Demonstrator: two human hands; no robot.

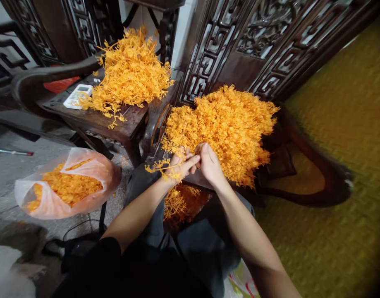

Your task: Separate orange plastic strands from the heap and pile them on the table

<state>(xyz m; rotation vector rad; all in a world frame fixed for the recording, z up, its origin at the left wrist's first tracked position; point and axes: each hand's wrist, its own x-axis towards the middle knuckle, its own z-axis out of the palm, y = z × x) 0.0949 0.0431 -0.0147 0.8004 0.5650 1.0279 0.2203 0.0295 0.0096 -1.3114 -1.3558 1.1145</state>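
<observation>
L hand & R hand meet by the front edge of the big orange pile.
L hand is curled, pinching an orange sprig that pokes out L; R hand is bent in w/ fingertips pressed tog., can't tell what's in them. Big pile is on the dark seat, its back edge by the carved wood, R edge near the curved arm. Tight there; more room L of the hands, above the knee. Small table, upper L, has a 2nd pile w/ bits near its front edge, & a white gadget. Open bag of orange bits sits on the floor; a thin strip of floor is b/w bag & leg.
</observation>
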